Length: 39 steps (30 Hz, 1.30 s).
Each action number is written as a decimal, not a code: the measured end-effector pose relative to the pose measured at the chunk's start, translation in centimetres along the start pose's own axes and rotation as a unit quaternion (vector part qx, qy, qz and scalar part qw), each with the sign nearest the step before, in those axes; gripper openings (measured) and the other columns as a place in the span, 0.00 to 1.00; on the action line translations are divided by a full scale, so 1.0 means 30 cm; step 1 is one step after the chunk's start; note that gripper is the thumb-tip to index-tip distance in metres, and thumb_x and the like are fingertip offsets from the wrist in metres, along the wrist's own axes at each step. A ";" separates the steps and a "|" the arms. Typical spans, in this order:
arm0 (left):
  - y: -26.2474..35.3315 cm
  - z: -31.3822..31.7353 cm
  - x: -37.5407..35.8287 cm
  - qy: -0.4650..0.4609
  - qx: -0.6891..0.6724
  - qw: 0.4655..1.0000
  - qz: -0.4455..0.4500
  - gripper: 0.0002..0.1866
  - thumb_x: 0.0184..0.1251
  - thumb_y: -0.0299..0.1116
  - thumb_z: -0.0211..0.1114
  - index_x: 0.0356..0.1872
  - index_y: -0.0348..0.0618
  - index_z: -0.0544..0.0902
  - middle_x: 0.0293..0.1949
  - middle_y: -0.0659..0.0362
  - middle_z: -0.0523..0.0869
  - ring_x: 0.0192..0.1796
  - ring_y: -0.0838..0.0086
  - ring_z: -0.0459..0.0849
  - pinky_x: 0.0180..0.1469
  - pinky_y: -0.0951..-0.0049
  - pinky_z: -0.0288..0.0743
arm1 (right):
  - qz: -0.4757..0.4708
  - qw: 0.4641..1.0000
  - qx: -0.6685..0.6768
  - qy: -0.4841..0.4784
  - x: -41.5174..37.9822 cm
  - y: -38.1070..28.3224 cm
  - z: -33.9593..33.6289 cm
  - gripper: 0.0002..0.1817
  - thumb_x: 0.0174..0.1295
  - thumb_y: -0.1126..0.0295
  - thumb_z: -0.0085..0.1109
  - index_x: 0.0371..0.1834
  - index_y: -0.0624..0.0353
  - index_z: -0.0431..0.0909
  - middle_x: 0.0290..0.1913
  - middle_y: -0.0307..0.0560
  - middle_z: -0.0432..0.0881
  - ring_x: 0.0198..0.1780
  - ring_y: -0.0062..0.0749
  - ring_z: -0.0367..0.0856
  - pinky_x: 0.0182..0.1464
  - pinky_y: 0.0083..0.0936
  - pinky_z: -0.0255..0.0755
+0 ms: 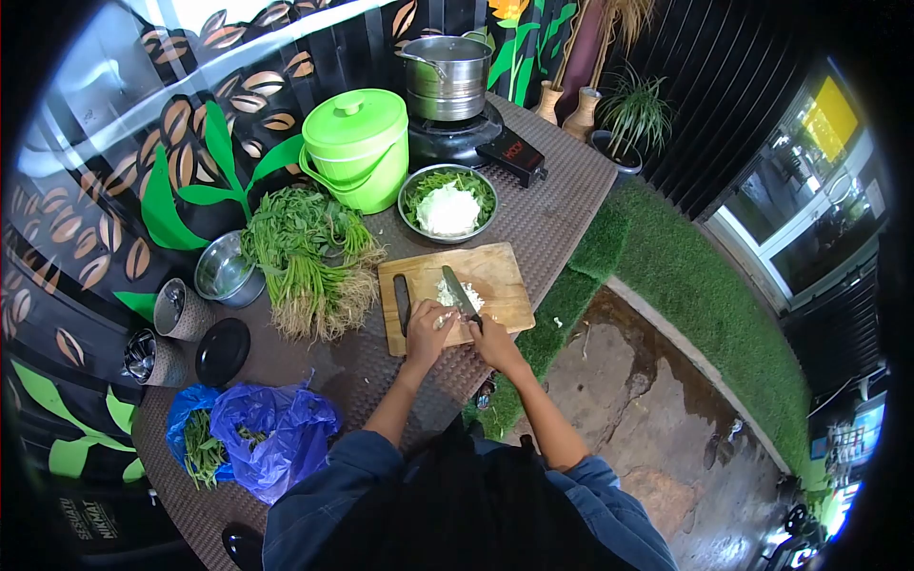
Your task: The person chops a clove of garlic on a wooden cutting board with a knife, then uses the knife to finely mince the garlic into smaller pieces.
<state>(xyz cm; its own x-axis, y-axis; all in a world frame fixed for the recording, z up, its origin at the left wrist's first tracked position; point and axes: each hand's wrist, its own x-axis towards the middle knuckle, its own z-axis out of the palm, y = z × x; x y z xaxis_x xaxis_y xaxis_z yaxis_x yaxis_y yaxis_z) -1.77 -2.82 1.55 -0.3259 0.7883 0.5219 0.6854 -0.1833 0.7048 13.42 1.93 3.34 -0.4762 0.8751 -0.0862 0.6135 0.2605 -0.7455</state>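
My right hand (492,344) grips the handle of a kitchen knife (459,288), its blade pointing away from me over the wooden cutting board (509,276). Finely chopped white bits (470,293) lie around the blade. My left hand (426,330) rests on the board just left of the knife, fingers bent and closed near some white pieces; what they pinch is too small to name. Beyond the board stands a metal bowl (411,223) with chopped green leaves (447,179) and a white heap (449,210).
Left of the board lies a big bunch of rooted greens (309,252). A green lidded bucket (357,143) and a steel pot (446,81) on a black stove (443,143) stand behind. Purple bag (276,433), glass bowl (228,266) and cutlery holders (186,314) sit left.
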 end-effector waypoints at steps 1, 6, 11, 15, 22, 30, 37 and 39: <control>0.003 0.001 0.006 0.011 -0.016 1.000 -0.019 0.05 0.55 0.27 0.68 0.32 0.39 0.87 0.30 0.56 0.80 0.40 0.63 0.77 0.45 0.67 0.70 | 0.000 1.000 0.000 0.000 -0.003 0.008 -0.022 0.20 0.68 0.60 0.45 0.42 0.72 0.71 0.37 0.77 0.77 0.44 0.66 0.77 0.47 0.49 0.69; -0.066 0.028 0.107 0.047 0.013 0.998 -0.040 0.08 0.60 0.26 0.63 0.39 0.36 0.84 0.34 0.52 0.80 0.46 0.57 0.76 0.48 0.63 0.70 | 0.001 1.000 0.018 0.016 -0.008 0.066 -0.052 0.21 0.68 0.57 0.45 0.42 0.70 0.71 0.35 0.73 0.79 0.40 0.66 0.78 0.44 0.51 0.70; -0.127 0.038 0.132 -0.044 0.064 0.996 -0.038 0.11 0.62 0.24 0.60 0.44 0.36 0.83 0.40 0.49 0.80 0.49 0.54 0.76 0.52 0.62 0.69 | 0.054 0.993 -0.099 0.034 -0.032 0.003 -0.007 0.20 0.68 0.56 0.44 0.45 0.66 0.68 0.33 0.71 0.80 0.38 0.66 0.80 0.41 0.55 0.72; -0.154 0.044 0.122 -0.067 -0.008 0.997 -0.038 0.08 0.60 0.24 0.63 0.40 0.36 0.84 0.37 0.49 0.81 0.42 0.56 0.79 0.46 0.63 0.72 | 0.019 0.989 -0.136 0.058 -0.023 -0.001 0.057 0.20 0.68 0.56 0.43 0.48 0.64 0.66 0.36 0.69 0.80 0.39 0.67 0.79 0.43 0.55 0.72; -0.126 0.030 0.105 -0.049 -0.087 0.992 -0.079 0.06 0.56 0.25 0.68 0.35 0.35 0.85 0.32 0.50 0.85 0.35 0.64 0.84 0.39 0.71 0.76 | 0.029 0.979 -0.195 -0.045 0.025 -0.109 -0.065 0.20 0.67 0.58 0.45 0.47 0.67 0.68 0.38 0.67 0.81 0.42 0.59 0.82 0.44 0.48 0.76; -0.151 0.040 0.102 -0.071 -0.077 0.989 -0.106 0.07 0.55 0.25 0.69 0.35 0.34 0.85 0.30 0.50 0.87 0.32 0.68 0.86 0.37 0.73 0.78 | 0.078 0.980 -0.183 0.020 -0.022 -0.049 0.135 0.23 0.68 0.56 0.45 0.51 0.68 0.63 0.34 0.66 0.82 0.36 0.57 0.84 0.39 0.50 0.77; -0.174 0.032 0.085 -0.053 -0.144 0.981 -0.122 0.11 0.55 0.27 0.69 0.40 0.33 0.85 0.34 0.46 0.86 0.36 0.63 0.87 0.39 0.70 0.78 | 0.062 0.983 -0.167 -0.054 0.027 -0.100 -0.009 0.21 0.69 0.56 0.43 0.49 0.66 0.64 0.38 0.71 0.81 0.44 0.60 0.82 0.44 0.51 0.75; -0.178 0.006 0.053 -0.066 -0.130 0.984 -0.102 0.14 0.54 0.28 0.71 0.42 0.35 0.84 0.38 0.48 0.86 0.39 0.65 0.85 0.43 0.71 0.77 | 0.065 0.982 -0.171 -0.037 -0.012 -0.102 0.021 0.20 0.69 0.57 0.43 0.49 0.66 0.64 0.38 0.71 0.81 0.43 0.60 0.82 0.43 0.51 0.75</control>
<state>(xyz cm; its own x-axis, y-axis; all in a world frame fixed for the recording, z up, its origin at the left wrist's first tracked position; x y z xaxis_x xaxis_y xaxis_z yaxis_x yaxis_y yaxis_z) -5.83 -0.48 -1.46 -0.3396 0.8906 0.3026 0.4196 -0.1446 0.8961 11.32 0.56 5.23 -0.4163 0.8814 -0.2235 0.8421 0.2811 -0.4602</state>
